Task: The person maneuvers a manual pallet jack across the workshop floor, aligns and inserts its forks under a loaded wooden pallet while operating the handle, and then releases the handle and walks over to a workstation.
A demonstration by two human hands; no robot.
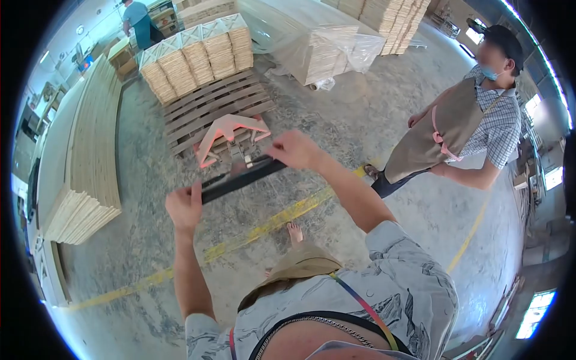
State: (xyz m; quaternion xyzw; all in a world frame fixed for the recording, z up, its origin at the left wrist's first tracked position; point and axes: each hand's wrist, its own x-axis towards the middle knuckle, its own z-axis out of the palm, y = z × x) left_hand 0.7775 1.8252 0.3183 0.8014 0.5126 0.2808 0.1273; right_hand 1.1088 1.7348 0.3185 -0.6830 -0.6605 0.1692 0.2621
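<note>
A dark strap-like band [243, 182] is stretched between my two raised hands, above the concrete floor. My left hand [185, 206] is closed around its left end, thumb up. At the upper right end, my right hand [293, 150] pinches the band with bent fingers. Beyond the band a red and pale pallet jack [231, 129] stands with its forks toward a wooden pallet [216, 105]; the band and my right hand hide part of it.
Stacked wood pieces [198, 57] stand behind the pallet. Tall board stacks [90, 144] rise at left. Plastic-wrapped stacks [336, 51] are at the back. A person in an apron [432, 132] stands close at right; another person [141, 27] is far back left. A yellow line [264, 228] crosses the floor.
</note>
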